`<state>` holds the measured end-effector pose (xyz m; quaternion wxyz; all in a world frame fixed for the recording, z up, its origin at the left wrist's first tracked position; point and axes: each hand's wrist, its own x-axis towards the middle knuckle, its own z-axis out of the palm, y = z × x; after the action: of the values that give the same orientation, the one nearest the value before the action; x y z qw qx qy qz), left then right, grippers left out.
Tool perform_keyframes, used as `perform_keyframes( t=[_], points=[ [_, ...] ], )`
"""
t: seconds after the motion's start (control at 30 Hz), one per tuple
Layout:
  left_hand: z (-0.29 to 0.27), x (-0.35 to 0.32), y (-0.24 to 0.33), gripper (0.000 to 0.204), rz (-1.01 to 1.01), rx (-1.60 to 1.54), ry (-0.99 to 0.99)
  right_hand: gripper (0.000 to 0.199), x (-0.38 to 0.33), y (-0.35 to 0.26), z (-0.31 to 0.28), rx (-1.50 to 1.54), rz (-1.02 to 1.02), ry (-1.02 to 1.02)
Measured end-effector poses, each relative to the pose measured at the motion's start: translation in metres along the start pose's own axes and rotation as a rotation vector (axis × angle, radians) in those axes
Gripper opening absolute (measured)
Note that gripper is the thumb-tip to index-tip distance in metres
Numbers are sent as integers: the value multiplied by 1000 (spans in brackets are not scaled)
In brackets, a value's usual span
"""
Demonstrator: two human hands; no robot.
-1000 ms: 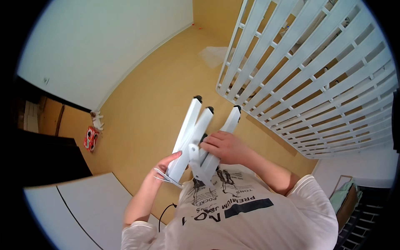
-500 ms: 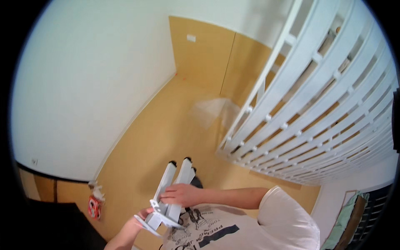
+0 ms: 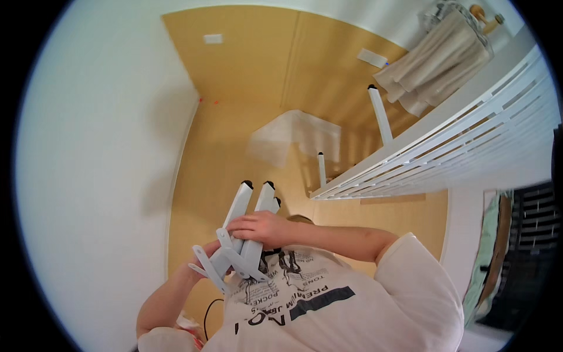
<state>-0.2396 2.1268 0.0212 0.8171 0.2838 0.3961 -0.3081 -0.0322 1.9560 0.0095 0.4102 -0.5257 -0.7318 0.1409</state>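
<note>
The right hand [image 3: 260, 229] curls its fingers over white legs [image 3: 237, 204] before the shirt [image 3: 375, 287]; the left hand [image 3: 212, 249] sits by their brackets [image 3: 233, 256], its fingers' closure hidden; snug, even pressure should stop the legs fanning apart

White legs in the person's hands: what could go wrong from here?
1. Slip: the white legs are bunched in the left hand and right hand; one might slide out.
2. Snag: their brackets lie close to the shirt and could catch it.
3. Knock: the slatted frame stands on edge nearby; swinging legs might bump it.
</note>
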Motion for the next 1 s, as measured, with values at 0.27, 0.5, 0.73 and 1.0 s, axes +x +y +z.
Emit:
perform_keyframes(
  t=[0.27,0.5,0.73,1.0],
  points=[
    [-20,85,221,50,-451,176,-189,61,28,88,-49,-80,436,232],
    [51,142,382,51,-408,268,-46,53,38,187,-122,-167,530,573],
    [110,220,527,54,-552,577,-61,54,18,257,-191,-189,765,896],
    [189,339,648,49,-5,1042,-732,43,-26,279,-214,-329,1301,1541]
  ],
)
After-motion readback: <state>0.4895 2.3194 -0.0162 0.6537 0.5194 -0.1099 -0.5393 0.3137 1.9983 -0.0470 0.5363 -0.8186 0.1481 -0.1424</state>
